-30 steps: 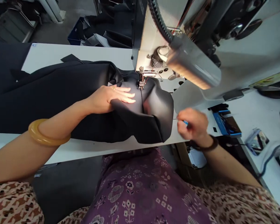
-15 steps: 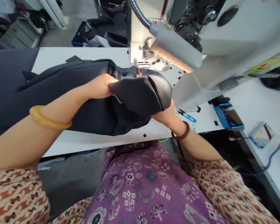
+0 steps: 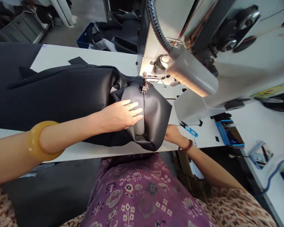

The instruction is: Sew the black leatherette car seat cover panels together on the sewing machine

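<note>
Apron [image 3: 132, 192], purple with pale flowers, is nearest to you. Just past it is the white table [image 3: 71, 153], and on it lies the big black sheet [image 3: 82, 91], bunched up at its right end. The sheet looks soft and bendy, a bit thick and shiny, so it may slip under your fingers. It is big, so it will likely feel heavy and drag when pulled. It should not break, but it could crease. Good spots to hold look to be flat on top, beside the seam [image 3: 144, 113], and along the loose right edge. Your left hand [image 3: 121, 116] rests palm down left of the seam, fingers a little apart, pinching nothing. Your right hand [image 3: 174, 134] is at the right edge, but its fingertips are hidden, so you can't tell if they pinch. Blue snips [image 3: 191, 130] lie near it. Farther on, the metal foot [image 3: 144, 88] stands on the sheet at the top of the seam. Farthest off is a blue bin [image 3: 82, 40].

Half a second ago, the right end was lifted and hid the foot's bottom, and your left hand gripped a fold. Now that end is down, and your left hand lies flat.
</note>
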Demonstrator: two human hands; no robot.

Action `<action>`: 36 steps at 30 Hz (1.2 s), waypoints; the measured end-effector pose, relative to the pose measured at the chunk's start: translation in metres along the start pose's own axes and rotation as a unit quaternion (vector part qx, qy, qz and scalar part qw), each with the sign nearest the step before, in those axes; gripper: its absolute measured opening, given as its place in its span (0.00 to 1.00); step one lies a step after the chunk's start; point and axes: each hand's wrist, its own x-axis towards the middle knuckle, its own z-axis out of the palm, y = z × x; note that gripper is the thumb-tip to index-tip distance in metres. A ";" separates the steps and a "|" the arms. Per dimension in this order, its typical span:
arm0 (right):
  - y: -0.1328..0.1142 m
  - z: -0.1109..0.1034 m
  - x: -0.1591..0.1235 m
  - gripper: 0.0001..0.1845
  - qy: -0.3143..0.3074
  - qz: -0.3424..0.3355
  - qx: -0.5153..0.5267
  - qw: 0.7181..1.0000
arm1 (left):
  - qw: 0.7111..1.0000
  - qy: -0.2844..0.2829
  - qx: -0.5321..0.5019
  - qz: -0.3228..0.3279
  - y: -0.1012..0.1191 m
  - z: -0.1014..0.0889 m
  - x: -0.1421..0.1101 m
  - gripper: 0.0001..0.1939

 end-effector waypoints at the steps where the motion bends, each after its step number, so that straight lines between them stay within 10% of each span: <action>1: 0.005 -0.014 0.000 0.10 0.028 0.023 -0.014 0.999 | 1.000 -0.012 0.009 0.004 -0.003 0.001 -0.003 0.21; 5: 0.006 -0.070 0.033 0.10 0.145 0.024 -0.054 0.988 | 0.999 -0.045 0.007 0.015 -0.011 -0.002 -0.010 0.23; 8: -0.011 -0.088 0.077 0.18 0.034 -0.188 -0.068 0.979 | 0.999 -0.036 -0.012 0.020 -0.013 -0.002 -0.011 0.24; 11: -0.021 -0.085 0.100 0.12 -0.010 -0.262 -0.071 0.962 | 1.000 -0.023 -0.007 0.019 -0.013 0.003 -0.014 0.24; 36: 0.002 -0.070 0.119 0.18 0.069 -0.119 0.054 0.989 | 0.996 -0.057 -0.060 -0.028 -0.062 0.001 -0.008 0.27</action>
